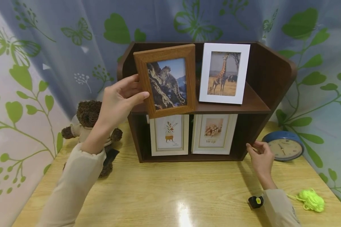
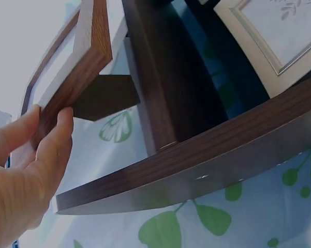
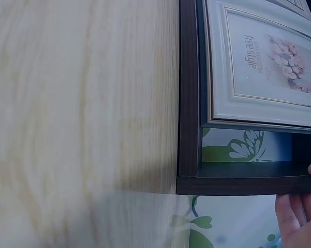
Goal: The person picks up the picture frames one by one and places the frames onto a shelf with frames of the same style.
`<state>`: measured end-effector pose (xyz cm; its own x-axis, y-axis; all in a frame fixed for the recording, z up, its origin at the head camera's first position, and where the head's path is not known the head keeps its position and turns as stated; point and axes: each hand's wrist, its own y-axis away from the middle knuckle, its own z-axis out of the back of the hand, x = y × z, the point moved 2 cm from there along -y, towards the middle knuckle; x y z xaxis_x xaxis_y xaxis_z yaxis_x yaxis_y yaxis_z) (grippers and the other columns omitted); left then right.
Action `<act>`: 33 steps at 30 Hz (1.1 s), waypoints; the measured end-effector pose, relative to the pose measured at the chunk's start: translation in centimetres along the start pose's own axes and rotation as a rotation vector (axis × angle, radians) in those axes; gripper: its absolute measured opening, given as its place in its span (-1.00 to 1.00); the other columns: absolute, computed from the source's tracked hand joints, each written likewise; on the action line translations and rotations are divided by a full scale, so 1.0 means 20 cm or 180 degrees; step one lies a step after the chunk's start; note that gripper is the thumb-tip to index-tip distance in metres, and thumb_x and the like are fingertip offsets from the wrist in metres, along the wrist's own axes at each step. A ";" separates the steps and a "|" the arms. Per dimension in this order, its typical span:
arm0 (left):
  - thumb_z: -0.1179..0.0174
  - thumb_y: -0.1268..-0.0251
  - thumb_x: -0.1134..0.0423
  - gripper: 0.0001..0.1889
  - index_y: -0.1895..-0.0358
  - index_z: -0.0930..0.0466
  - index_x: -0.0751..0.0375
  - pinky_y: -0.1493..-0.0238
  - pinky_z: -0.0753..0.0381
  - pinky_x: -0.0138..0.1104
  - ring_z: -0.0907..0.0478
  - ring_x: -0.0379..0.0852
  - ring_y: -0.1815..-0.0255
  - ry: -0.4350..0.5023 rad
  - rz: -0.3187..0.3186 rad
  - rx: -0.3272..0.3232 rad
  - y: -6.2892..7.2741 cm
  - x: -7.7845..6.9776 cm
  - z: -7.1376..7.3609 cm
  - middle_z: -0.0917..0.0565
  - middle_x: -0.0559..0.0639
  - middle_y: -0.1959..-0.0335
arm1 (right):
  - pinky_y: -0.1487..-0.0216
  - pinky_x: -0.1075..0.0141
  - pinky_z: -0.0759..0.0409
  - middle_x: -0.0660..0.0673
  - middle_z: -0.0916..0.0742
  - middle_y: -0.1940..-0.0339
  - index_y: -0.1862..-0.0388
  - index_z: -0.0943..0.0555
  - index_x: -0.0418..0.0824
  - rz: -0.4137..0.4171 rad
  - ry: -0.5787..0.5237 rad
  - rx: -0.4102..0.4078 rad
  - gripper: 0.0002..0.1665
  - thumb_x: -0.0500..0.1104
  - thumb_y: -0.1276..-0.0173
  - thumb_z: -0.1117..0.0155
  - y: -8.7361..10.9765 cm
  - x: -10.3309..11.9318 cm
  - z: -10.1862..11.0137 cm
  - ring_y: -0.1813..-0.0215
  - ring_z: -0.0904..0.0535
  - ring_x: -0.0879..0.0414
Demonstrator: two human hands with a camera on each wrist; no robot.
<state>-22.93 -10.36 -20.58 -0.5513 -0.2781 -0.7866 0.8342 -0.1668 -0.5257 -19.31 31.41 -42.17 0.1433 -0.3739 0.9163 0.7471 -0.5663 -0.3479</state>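
My left hand (image 1: 119,99) pinches a brown wooden picture frame (image 1: 143,82) by its left edge, thumb in front and fingers behind. The frame shows a leopard photo and tilts slightly at the left of the upper level of a dark brown shelf (image 1: 255,111). In the left wrist view the frame's stand (image 2: 106,95) sticks out behind. A white picture frame (image 1: 245,74) with a giraffe photo stands to its right. Low on the shelf's right side panel, my right hand (image 1: 262,159) grips the front edge, thumb inside and fingers outside in the right wrist view.
Two pale picture frames (image 1: 185,138) (image 1: 230,135) stand on the lower level. A brown teddy bear (image 1: 88,113) sits left of the shelf. On the right are a blue clock (image 1: 284,149), neon yellow yarn (image 1: 312,200) and a small black object (image 1: 255,202) on the wooden table (image 1: 159,189).
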 end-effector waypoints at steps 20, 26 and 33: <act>-0.23 -0.27 0.31 -0.44 -0.35 -0.35 0.20 0.12 -0.65 -0.20 -0.64 0.00 0.01 -0.0492 0.0127 -0.0041 -0.17 0.00 -0.12 -0.64 0.20 0.00 | 0.32 0.73 -0.48 0.47 -0.57 0.52 0.29 -0.54 -0.27 -0.0003 0.0103 -0.0080 -0.84 -0.31 -0.20 -0.36 -0.02 -0.08 -0.01 0.40 -0.54 0.57; -0.18 -0.32 0.34 -0.43 -0.38 -0.29 0.23 0.04 -0.64 -0.15 -0.61 0.03 -0.05 -0.0721 0.0073 -0.0128 -0.19 0.00 -0.15 -0.62 0.22 -0.04 | 0.31 0.73 -0.48 0.46 -0.57 0.52 0.31 -0.55 -0.23 -0.0015 0.0087 -0.0105 -0.85 -0.30 -0.19 -0.36 -0.01 -0.08 0.00 0.39 -0.54 0.57; -0.09 -0.38 0.39 -0.44 -0.41 -0.19 0.36 -0.07 -0.57 -0.18 -0.51 0.07 -0.13 -0.1010 0.0067 -0.0144 -0.21 0.01 -0.19 -0.52 0.26 -0.13 | 0.32 0.73 -0.48 0.45 -0.57 0.53 0.34 -0.54 -0.16 -0.0012 0.0069 -0.0117 -0.84 -0.31 -0.19 -0.36 -0.01 -0.07 -0.01 0.41 -0.54 0.56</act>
<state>-26.69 -6.15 -19.80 -0.4959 -0.5633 -0.6609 0.8399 -0.1177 -0.5298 -19.79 31.99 -43.42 0.1262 -0.3872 0.9133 0.7233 -0.5942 -0.3518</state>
